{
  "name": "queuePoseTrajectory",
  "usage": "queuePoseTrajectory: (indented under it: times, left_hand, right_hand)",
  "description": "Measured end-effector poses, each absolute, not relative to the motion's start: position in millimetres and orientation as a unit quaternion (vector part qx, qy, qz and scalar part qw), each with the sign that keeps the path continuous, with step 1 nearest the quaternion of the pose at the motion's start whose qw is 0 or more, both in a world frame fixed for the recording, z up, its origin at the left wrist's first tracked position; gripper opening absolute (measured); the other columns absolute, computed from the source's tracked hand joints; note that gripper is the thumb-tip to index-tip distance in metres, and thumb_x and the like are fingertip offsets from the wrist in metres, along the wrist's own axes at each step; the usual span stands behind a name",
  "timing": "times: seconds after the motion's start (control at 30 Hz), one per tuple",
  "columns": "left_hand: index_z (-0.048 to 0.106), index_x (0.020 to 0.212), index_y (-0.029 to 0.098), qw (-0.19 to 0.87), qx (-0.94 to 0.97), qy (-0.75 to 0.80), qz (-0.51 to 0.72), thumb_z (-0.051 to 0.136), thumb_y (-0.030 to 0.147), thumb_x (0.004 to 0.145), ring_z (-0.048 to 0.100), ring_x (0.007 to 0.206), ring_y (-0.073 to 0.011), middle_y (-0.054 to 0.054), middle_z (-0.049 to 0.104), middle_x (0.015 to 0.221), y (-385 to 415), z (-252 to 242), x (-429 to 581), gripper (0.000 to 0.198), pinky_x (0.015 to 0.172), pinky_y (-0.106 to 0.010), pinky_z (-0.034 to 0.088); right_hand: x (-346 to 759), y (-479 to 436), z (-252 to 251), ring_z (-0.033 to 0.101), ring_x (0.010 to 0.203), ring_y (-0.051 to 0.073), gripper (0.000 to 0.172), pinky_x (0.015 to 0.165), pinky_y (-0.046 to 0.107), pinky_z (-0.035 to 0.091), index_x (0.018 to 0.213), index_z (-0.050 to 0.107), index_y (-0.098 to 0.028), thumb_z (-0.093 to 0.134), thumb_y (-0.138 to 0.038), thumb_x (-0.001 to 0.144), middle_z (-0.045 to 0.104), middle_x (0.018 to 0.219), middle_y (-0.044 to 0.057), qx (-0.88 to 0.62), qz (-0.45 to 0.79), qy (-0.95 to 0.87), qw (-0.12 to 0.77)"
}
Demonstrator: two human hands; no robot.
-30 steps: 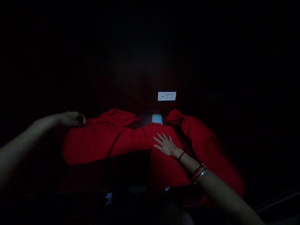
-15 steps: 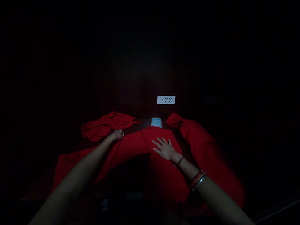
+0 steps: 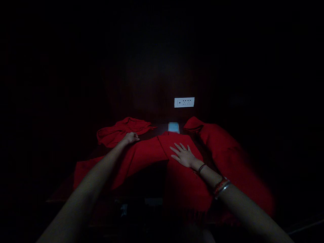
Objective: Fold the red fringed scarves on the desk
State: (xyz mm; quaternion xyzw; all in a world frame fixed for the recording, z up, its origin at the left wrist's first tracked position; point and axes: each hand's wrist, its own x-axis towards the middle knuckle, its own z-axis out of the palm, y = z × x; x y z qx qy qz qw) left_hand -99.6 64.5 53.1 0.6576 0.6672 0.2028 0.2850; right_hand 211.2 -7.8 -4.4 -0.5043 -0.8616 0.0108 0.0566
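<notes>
A red fringed shawl lies partly folded across the dark table, a crease running through its upper middle. Spread flat on its upper right part is my right hand, open with fingers apart. My left hand is closed at the shawl's upper left edge and seems to grip it; the fingertips are hidden. The left forearm covers some of the shawl's left side. Dark shadow fills the area below the middle.
A crumpled red cloth lies at the back left. Another long red cloth stretches along the right. Behind the shawl is a small pale blue square item. A white socket plate is on the dark wall.
The camera view has shifted, so the scene sits farther right and slightly higher. Both hands stay at nearly the same places on the shawl.
</notes>
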Motion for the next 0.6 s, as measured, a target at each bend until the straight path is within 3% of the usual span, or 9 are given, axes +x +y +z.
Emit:
queuePoseTrajectory:
  times: [0.23, 0.33, 0.47, 0.6]
  left_hand:
    - [0.047, 0.106, 0.015, 0.167, 0.637, 0.745, 0.102, 0.046, 0.030, 0.081, 0.052, 0.089, -0.0170, -0.006, 0.050, 0.104, 93, 47, -41, 0.030, 0.073, -0.035, 0.045]
    - [0.053, 0.097, 0.012, 0.073, 0.603, 0.785, 0.121, 0.051, 0.022, 0.077, 0.050, 0.095, -0.0229, -0.010, 0.052, 0.100, 88, 71, -60, 0.022, 0.079, -0.041, 0.040]
    - [0.057, 0.083, 0.008, -0.070, 0.538, 0.820, 0.179, 0.042, 0.009, 0.075, 0.035, 0.110, -0.0357, -0.017, 0.049, 0.104, 70, 123, -134, 0.017, 0.086, -0.054, 0.025]
    - [0.053, 0.084, 0.008, -0.231, 0.491, 0.794, 0.275, 0.028, 0.004, 0.076, 0.016, 0.120, -0.0347, -0.013, 0.044, 0.111, 51, 174, -202, 0.026, 0.089, -0.059, 0.014]
  right_hand:
    - [213, -10, -3, 0.014, 0.123, 0.031, 0.058, 0.092, 0.056, 0.013, 0.129, 0.022, -0.031, 0.011, -0.058, 0.079, 0.018, 0.137, 0.006, -0.505, -0.004, -0.861, 0.055]
    - [212, -10, -2, 0.013, 0.123, 0.029, 0.058, 0.093, 0.055, 0.012, 0.129, 0.023, -0.031, 0.011, -0.058, 0.079, 0.019, 0.137, 0.005, -0.508, -0.004, -0.860, 0.051]
    - [211, -10, -2, 0.012, 0.123, 0.029, 0.057, 0.093, 0.055, 0.012, 0.129, 0.023, -0.030, 0.012, -0.057, 0.080, 0.019, 0.137, 0.005, -0.517, 0.002, -0.855, 0.042]
    - [211, -10, -1, 0.012, 0.123, 0.030, 0.057, 0.092, 0.056, 0.012, 0.129, 0.022, -0.030, 0.012, -0.057, 0.080, 0.019, 0.137, 0.006, -0.520, 0.004, -0.853, 0.041]
